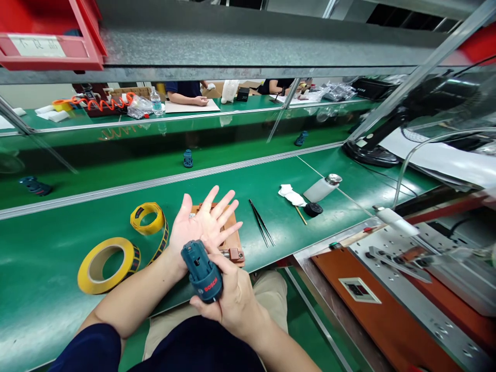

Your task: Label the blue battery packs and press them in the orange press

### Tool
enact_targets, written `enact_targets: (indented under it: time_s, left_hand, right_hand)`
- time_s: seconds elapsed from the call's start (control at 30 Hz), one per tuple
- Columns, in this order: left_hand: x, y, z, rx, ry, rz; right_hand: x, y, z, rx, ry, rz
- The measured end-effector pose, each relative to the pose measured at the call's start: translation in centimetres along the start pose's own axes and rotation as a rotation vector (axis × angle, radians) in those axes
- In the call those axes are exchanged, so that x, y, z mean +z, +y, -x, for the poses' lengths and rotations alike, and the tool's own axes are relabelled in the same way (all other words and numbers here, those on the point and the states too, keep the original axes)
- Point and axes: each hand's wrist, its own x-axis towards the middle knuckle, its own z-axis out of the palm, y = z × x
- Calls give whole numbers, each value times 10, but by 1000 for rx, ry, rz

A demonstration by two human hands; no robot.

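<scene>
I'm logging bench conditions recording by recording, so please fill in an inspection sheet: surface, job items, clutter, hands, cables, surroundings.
Surface: green workbench, glossy.
Job items: blue BOSCH-marked battery pack in hand; brown fixture partly hidden.
Clutter: large yellow label roll, smaller yellow label roll, black tweezers, metal-capped bottle, white cloth, black round cap, thin stick.
Hands: right hand grips the pack; left hand open, palm up, above the fixture.
Cables: pale hose or cable arching at right; orange coiled hose on the far bench.
Surroundings: red bin overhead; co-workers opposite; metal-plated machine at right.
</scene>
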Motion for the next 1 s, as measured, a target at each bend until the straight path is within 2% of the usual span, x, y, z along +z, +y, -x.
enact_targets:
  time_s: [0.1,0.23,0.37,0.47,0.7,0.87,0.93,1.0]
  left_hand:
    - [0,-5,0,-27,71,-49]
    - [2,-32,10,-140,137,-309]
    - [6,-61,19,-163,146,-550]
    - [12,-74,16,-211,120,-620]
    - [33,-91,-2,-333,100,-673]
    - [48,-107,-16,-394,132,-712]
    - [52,-118,-16,-409,99,-747]
    - [53,-128,-16,-427,-1,-782]
  right_hand:
    - [-10,6,2,89,125,-10]
    - [-33,17,4,225,315,76]
    - [-48,25,17,208,233,277]
    - [-53,29,31,246,197,322]
    - [-75,31,53,320,241,285]
    - [-90,33,68,359,279,268]
    - [-94,36,76,367,304,293]
    - [-97,41,84,388,361,319]
